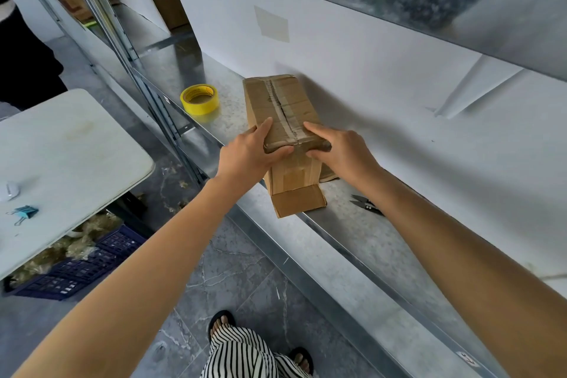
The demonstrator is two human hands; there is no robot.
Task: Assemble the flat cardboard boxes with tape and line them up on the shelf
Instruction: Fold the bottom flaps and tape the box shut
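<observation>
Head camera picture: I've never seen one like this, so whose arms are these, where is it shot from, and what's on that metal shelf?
There is no machine here: a camera worn on a person's head looks down at their own two arms. The left hand and right hand grip the near end of a taped cardboard box resting on a metal shelf. A yellow tape roll lies to the box's left, small black snips to its right. A white table with a blue binder clip stands at the left.
</observation>
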